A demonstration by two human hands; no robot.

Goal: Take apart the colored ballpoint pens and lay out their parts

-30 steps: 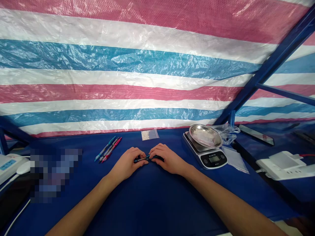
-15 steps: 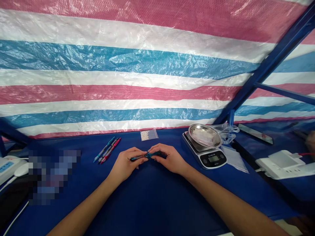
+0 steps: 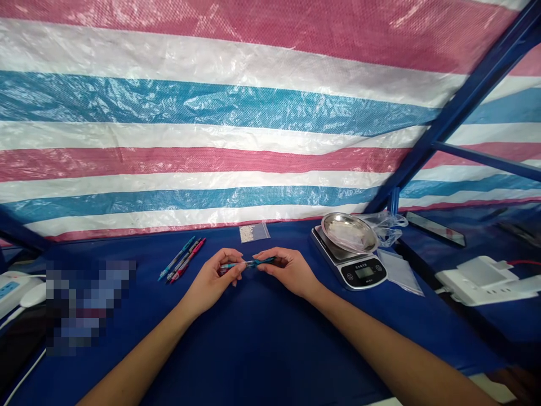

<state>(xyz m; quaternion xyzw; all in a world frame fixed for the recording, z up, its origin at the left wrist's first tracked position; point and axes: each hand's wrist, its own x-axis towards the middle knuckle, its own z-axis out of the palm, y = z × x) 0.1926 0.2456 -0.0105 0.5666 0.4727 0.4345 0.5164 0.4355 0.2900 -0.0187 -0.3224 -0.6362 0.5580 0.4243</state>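
Left hand and right hand both pinch the teal retractable pen, held just above the blue table cover; uneven pull or a slipping fingertip could drop it there.

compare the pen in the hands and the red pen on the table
The held pen is teal with a clear middle; the red pen is red. The held pen spans left hand and right hand; the red pen lies slanted on the table. Both are slim.
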